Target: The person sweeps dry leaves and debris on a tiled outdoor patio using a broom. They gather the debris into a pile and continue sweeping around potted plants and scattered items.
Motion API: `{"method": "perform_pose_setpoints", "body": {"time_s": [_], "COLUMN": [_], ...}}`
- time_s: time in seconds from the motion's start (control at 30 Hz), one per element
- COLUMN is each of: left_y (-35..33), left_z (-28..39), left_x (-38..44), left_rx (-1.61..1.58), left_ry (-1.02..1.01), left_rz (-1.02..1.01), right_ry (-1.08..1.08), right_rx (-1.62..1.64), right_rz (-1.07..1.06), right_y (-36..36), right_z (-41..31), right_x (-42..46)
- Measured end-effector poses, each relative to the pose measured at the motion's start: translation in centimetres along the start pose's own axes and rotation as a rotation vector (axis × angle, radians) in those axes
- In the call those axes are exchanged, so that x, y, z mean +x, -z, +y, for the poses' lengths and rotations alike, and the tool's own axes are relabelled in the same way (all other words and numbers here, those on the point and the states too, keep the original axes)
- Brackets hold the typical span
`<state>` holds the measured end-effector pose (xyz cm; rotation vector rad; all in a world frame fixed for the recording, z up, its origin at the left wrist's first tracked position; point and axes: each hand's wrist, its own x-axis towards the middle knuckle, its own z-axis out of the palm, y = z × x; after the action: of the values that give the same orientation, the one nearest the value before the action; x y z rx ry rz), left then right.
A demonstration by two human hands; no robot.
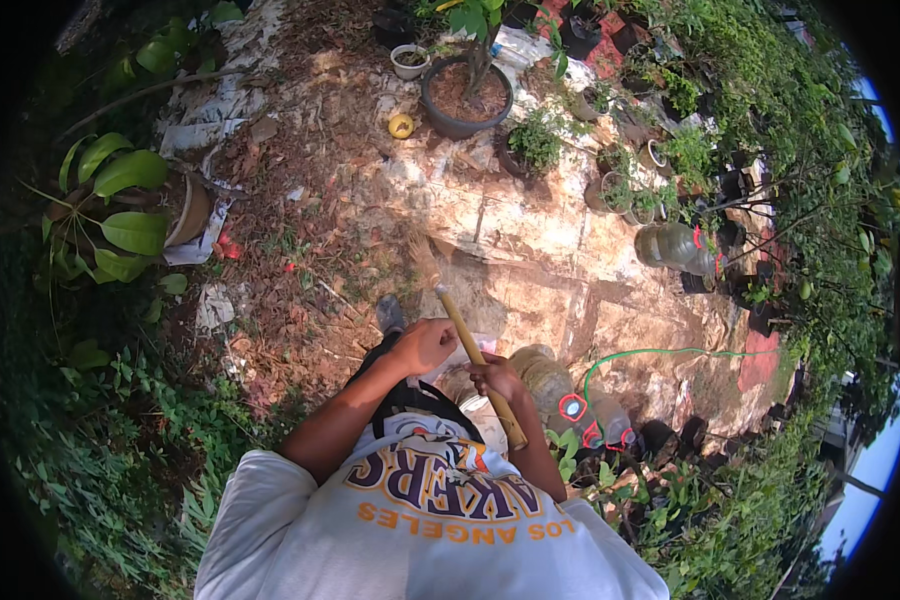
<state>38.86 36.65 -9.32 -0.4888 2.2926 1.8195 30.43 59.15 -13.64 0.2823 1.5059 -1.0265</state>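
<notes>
My right hand (499, 376) is closed around the yellowish, bamboo-like handle (461, 326) of a stick broom. The handle runs from beside my right forearm up to a pale collar, and its spread bristles (423, 259) lie over the littered ground. My left hand (427, 346) is curled just left of the handle, with a narrow gap between them; its palm side is hidden, so I cannot tell if it holds anything. Dry leaves (292, 247) cover the ground left of the bristles. One shoe (390, 313) shows beyond my left hand.
A large black pot (465, 124) with a small tree stands ahead, near a yellow round object (400, 126). Large clear plastic bottles (544, 375) stand close on the right, beside a green hose (645, 351). More bottles (667, 245) and potted plants line the right; a leafy potted plant (189, 210) stands left.
</notes>
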Motion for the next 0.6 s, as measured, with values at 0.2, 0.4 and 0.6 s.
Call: {"method": "perform_pose_setpoints", "body": {"time_s": [0.2,0.4,0.6], "left_y": [-1.5,-2.8,-2.3], "left_z": [4.0,6.3,6.8], "left_x": [5.7,7.8,9.5], "left_rx": [0.009,0.029,0.050], "left_ry": [-0.157,-0.178,-0.155], "left_rz": [-0.193,-0.299,-0.377], "right_ry": [0.089,0.181,0.176], "right_rx": [0.377,0.354,0.516], "right_rz": [-0.001,0.393,0.524], "right_y": [3.4,7.7,14.7], "right_z": [-2.8,-1.3,0.9], "right_x": [-8.5,-9.1,-4.0]}}
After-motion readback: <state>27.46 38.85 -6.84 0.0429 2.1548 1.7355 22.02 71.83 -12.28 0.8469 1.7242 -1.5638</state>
